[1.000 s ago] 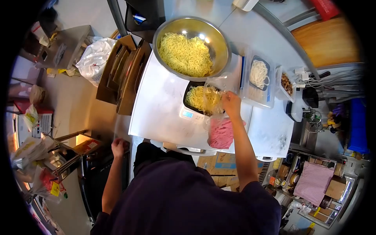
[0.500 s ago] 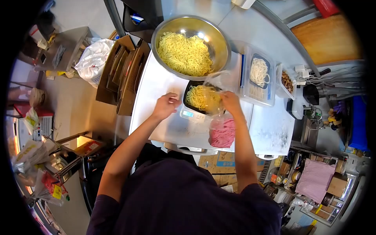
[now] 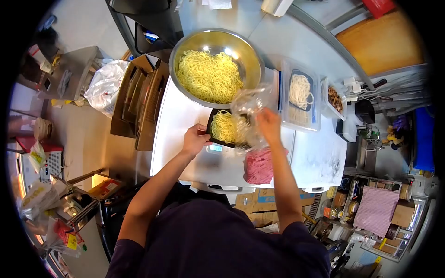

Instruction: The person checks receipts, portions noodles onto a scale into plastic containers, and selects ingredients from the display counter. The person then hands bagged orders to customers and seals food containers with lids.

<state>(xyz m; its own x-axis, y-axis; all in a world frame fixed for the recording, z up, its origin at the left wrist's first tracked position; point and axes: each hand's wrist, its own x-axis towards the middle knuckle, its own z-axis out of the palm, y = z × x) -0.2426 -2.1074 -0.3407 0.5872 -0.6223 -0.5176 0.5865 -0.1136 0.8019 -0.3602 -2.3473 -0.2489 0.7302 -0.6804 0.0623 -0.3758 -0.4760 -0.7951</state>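
Note:
Yellow noodles (image 3: 223, 128) lie in a black tray (image 3: 213, 116), which sits on a digital scale with a lit display (image 3: 216, 148). My left hand (image 3: 196, 140) pinches the tray's left edge. In my right hand (image 3: 269, 126) is a clear plastic bag (image 3: 247, 111), its film draped over the right part of the tray and hiding it. Just behind the tray, a large steel bowl (image 3: 254, 69) holds a heap of yellow noodles (image 3: 208, 76). A pink bundle (image 3: 258, 167) of unclear kind lies beneath my right forearm on the white table (image 3: 185, 167).
Right of the bowl stand a clear plastic container (image 3: 301, 121) with white noodles (image 3: 301, 91) and a smaller tub with brown pieces (image 3: 334, 99). An open cardboard box (image 3: 149, 106) and a white bag (image 3: 106, 83) are left of the table.
My left hand has come right onto the tray's edge. My right hand has lifted the clear bag, which now spreads wider over the tray. The view has shifted slightly.

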